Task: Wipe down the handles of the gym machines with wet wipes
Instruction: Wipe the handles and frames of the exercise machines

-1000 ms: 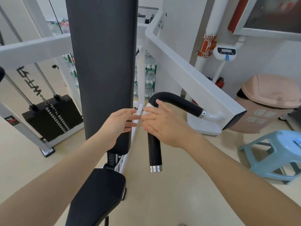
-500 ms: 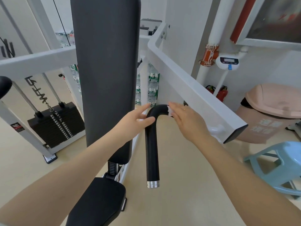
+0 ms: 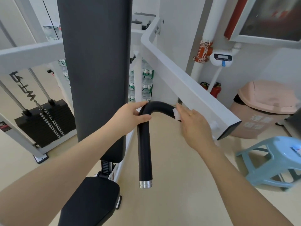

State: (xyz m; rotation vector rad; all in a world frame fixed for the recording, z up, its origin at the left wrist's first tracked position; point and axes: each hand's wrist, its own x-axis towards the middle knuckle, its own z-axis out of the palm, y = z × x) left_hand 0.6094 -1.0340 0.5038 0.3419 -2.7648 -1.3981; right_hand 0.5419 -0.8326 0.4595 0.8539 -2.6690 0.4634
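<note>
The wet wipe is pressed by the right hand against the upper run of the black curved handle, close to where the handle meets the white machine arm; whether the fingers curl round the bar cannot be told. The bend is steadied by the left hand, thumb below and fingers over it. Wiping appears under way; the long drop to the chrome end cap is judged still to be done. Open floor lies beneath; the backrest pad crowds the left, the arm's end the right.
</note>
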